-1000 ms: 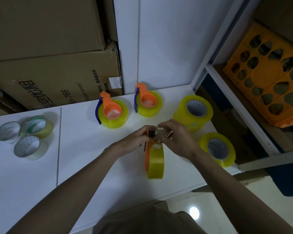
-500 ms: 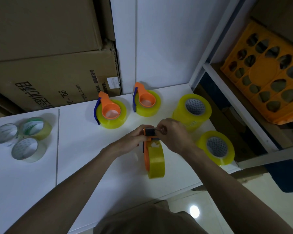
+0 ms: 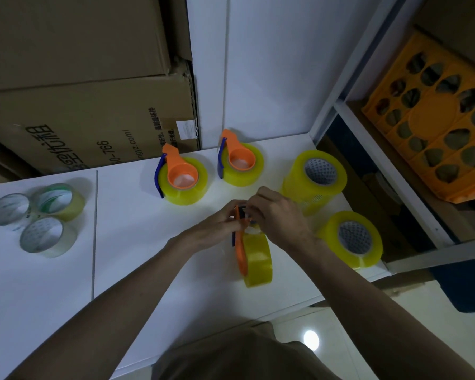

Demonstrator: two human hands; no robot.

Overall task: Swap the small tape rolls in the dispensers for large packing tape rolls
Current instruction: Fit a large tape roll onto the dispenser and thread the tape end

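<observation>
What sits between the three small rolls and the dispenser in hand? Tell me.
In the head view, only bare white table separates the small rolls from the held dispenser; the left hand reaches in nearer.

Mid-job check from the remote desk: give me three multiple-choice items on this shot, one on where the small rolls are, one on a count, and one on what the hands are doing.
1. Where do the three small tape rolls lie?
A. At the table's left end
B. On the right-hand shelf
C. Inside the orange crate

2. How many orange dispensers already lie flat and loaded at the back of the table?
A. One
B. Two
C. Four

3. What are the hands doing?
A. Both rest flat on the table
B. Both work at the top of the upright dispenser
C. One lifts a spare roll

Answers:
1. A, they cluster on the white table far left.
2. B, one loaded dispenser lies beside another.
3. B, the left hand and right hand meet at the top of the upright dispenser.
</observation>
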